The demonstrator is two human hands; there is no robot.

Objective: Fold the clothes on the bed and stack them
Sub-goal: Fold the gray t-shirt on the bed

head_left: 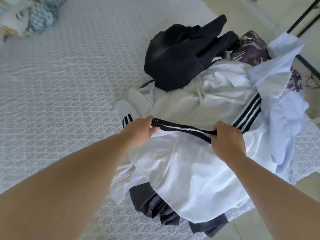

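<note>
**White shirt held at its dark collar, on the clothes pile**

White shirt (pixel 187 172) lies spread at the near side of the clothes pile (pixel 204 94), its body draped toward the camera and its dark-trimmed hem hanging over the near edge of the bed (pixel 60 75). The dark collar (pixel 181 128) runs taut between both hands. The left hand (pixel 138 131) is clamped on the collar's left end, fingers curled around the band. The right hand (pixel 226 138) is clamped on the right end in the same way. The two hands are apart, with the collar stretched between them.

Just behind the shirt lies a white hoodie (pixel 199 99) with a drawstring and black-and-white striped sleeves. On top of the hoodie, at the far side of the pile, rests a crumpled black garment (pixel 180 54). To the right of the pile lies a pale blue shirt (pixel 280 80), partly over the bed's edge. Behind that shows a dark patterned cloth (pixel 251 47).

Well apart from the pile, at the bed's far left corner, sits a blurred bundle of blue patterned fabric (pixel 36 18); its kind cannot be told.
</note>
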